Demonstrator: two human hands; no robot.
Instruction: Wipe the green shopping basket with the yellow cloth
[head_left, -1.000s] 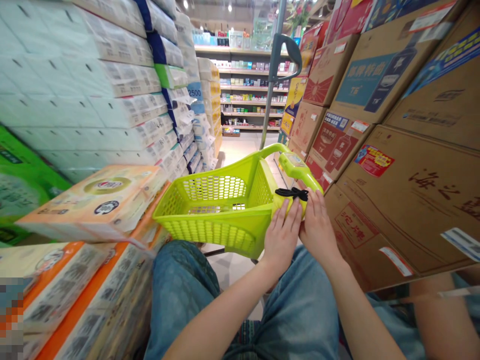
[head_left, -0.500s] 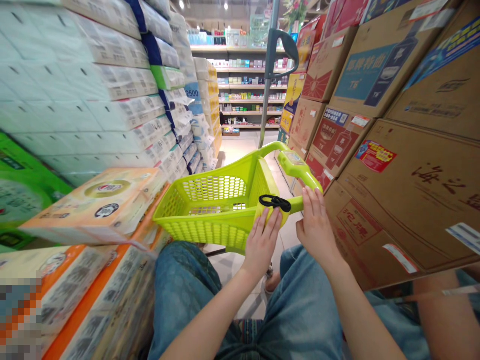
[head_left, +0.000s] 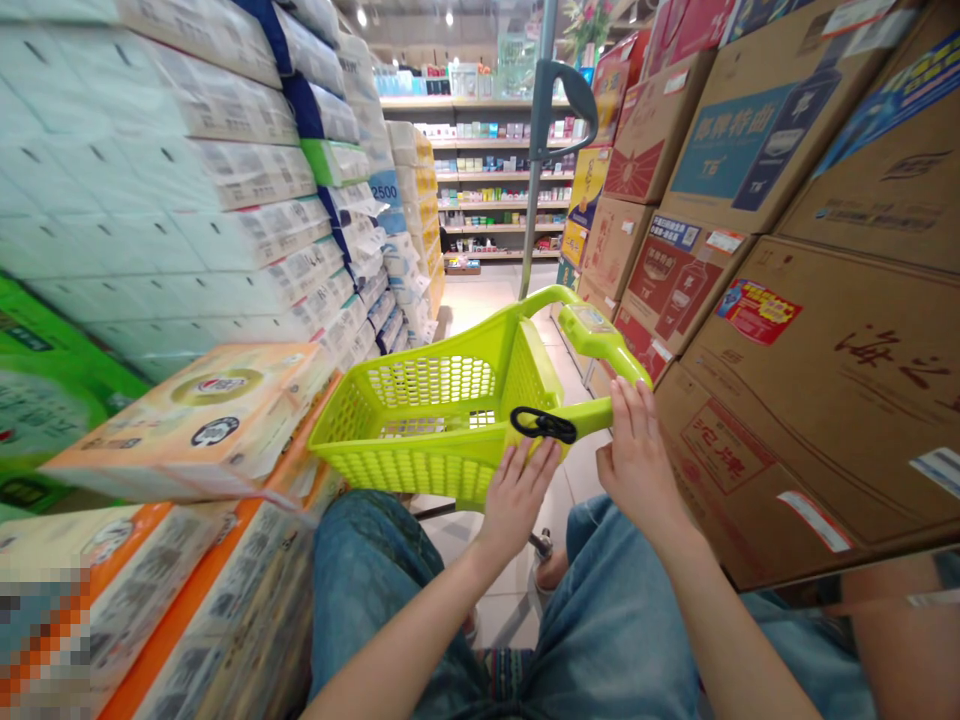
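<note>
A lime-green shopping cart [head_left: 420,450] stands in front of my knees, its perforated basket showing no goods inside. My left hand [head_left: 514,500] rests with its fingers stretched out on the cart's near side, at a yellow patch just below a looped black cord [head_left: 543,425]. The cord lies on the cart's side arm, touching or very near those fingertips. My right hand [head_left: 637,455] has its fingers bent over the near corner of the cart handle [head_left: 596,340], thumb underneath. Its palm side is hidden.
Tissue packs [head_left: 172,190] are stacked on the left, with orange packs [head_left: 187,410] lower down near my knee. Cardboard cartons [head_left: 840,400] rise close on the right. A grey pole with a handle [head_left: 536,170] stands beyond the cart, before stocked shelves [head_left: 495,175].
The black cord has shifted slightly left and down, and its loop lies more tilted. My left hand has slid a little lower. The right hand keeps its place on the handle.
</note>
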